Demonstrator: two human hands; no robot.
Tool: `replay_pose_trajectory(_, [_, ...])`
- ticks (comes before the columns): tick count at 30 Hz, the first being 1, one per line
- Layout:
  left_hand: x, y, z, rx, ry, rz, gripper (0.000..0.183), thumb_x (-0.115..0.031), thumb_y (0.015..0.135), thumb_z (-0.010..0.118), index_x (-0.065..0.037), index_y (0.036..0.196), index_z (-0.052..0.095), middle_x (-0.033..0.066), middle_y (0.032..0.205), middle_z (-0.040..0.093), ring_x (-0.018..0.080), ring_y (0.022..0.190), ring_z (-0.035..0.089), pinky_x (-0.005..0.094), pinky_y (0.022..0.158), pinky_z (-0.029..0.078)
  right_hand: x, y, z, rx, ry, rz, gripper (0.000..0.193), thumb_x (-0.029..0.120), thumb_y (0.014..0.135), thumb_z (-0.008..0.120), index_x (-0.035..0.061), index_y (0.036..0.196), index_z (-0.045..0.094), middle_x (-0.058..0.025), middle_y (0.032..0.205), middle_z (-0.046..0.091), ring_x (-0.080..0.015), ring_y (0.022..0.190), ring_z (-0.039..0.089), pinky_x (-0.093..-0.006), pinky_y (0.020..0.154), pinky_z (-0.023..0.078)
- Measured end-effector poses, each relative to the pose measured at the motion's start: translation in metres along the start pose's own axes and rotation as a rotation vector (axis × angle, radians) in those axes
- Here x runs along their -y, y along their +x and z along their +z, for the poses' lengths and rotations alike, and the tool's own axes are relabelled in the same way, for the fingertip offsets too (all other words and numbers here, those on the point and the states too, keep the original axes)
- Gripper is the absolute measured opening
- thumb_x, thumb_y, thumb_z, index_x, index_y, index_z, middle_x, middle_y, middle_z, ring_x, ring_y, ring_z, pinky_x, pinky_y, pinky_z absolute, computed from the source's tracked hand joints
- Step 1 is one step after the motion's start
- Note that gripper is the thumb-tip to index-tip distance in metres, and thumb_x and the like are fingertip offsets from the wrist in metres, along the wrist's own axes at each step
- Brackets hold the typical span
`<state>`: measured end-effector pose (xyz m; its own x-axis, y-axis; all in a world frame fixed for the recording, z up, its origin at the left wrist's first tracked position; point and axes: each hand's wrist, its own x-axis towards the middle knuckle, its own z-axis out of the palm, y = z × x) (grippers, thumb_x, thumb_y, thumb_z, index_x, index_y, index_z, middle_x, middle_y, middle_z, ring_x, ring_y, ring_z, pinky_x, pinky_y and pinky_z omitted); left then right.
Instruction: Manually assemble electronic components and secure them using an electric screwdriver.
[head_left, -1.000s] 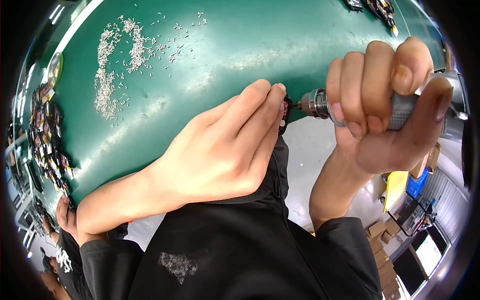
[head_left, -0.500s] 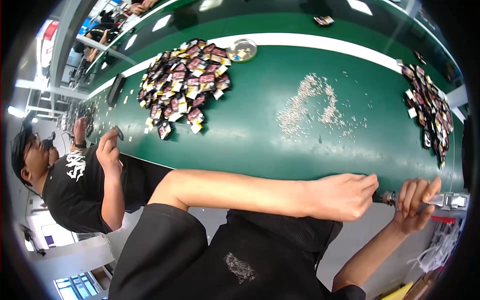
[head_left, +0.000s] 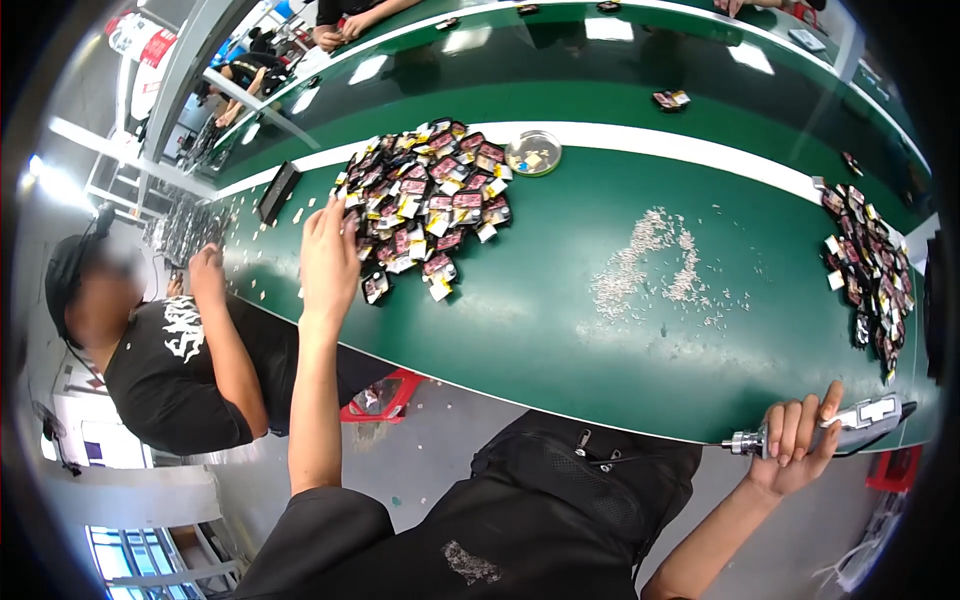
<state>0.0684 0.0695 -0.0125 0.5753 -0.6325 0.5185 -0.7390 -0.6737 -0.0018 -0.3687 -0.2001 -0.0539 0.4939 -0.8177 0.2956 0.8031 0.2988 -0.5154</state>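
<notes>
My left hand (head_left: pixel 330 262) reaches out to the left edge of a large heap of small black parts (head_left: pixel 430 200) with pink, white and yellow labels. Its fingers are stretched out, and nothing shows in them. At the front edge of the green table, my right hand (head_left: pixel 797 438) is wrapped round a grey electric screwdriver (head_left: pixel 858 424), whose metal tip points left. Many tiny pale pin-like pieces (head_left: pixel 640 270), probably screws, lie scattered on the table between the heap and a second pile of the same black parts (head_left: pixel 872 275) at the right.
A round dish (head_left: pixel 533 153) with small bits stands behind the heap. A black tray (head_left: pixel 278 193) lies further left. A co-worker (head_left: pixel 170 350) in black sits at my left. Beyond the white strip runs another green surface with a few parts (head_left: pixel 671 100). A red stool (head_left: pixel 385 395) stands below.
My left hand has swung from beside the screwdriver tip at the right across to the heap at the left. My right hand keeps hold of the screwdriver. The view has shifted.
</notes>
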Motion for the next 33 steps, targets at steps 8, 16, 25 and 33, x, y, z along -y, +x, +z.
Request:
replay_pose_trajectory(8, [-0.163,0.020,0.004,0.098,-0.450,0.435,0.026,0.002,0.081,0.063,-0.001,0.106,0.062,0.0134,0.111,0.060,0.0305,0.104,0.057,0.0379,0.090,0.045,-0.019,-0.004,0.003,-0.161,0.069,0.042,0.017,0.021,0.096,0.049,0.0077,0.091,0.040,0.0032,0.052,0.035,-0.0065,0.038,0.032,-0.0233,0.040,0.035])
replay_pose_trajectory(16, [-0.244,0.069,0.060,0.228,-0.529,0.672,0.018,-0.004,0.081,0.063,0.000,0.099,0.063,0.0107,0.098,0.059,0.0282,0.091,0.059,0.0368,0.078,0.049,-0.013,-0.008,0.001,-0.204,0.111,0.035,0.017,0.022,0.096,0.049,0.0079,0.090,0.041,0.0028,0.050,0.034,-0.0074,0.037,0.033,-0.0245,0.040,0.035])
replay_pose_trajectory(25, [-0.248,0.079,0.065,0.113,-0.265,0.937,0.013,0.000,0.071,0.064,-0.001,0.085,0.061,0.0066,0.086,0.057,0.0221,0.080,0.059,0.0333,0.067,0.051,-0.015,-0.008,-0.002,-0.148,0.167,0.027,0.018,0.022,0.096,0.049,0.0078,0.090,0.040,0.0025,0.050,0.035,-0.0081,0.037,0.035,-0.0251,0.040,0.037])
replay_pose_trajectory(33, [-0.252,0.053,0.035,0.183,-0.729,0.612,0.009,0.003,0.079,0.054,0.001,0.084,0.047,0.0142,0.074,0.050,0.0311,0.068,0.054,0.0385,0.062,0.044,-0.008,-0.015,-0.003,-0.176,0.173,0.004,0.017,0.022,0.097,0.048,0.0085,0.091,0.040,0.0025,0.052,0.037,-0.0074,0.038,0.035,-0.0242,0.042,0.037])
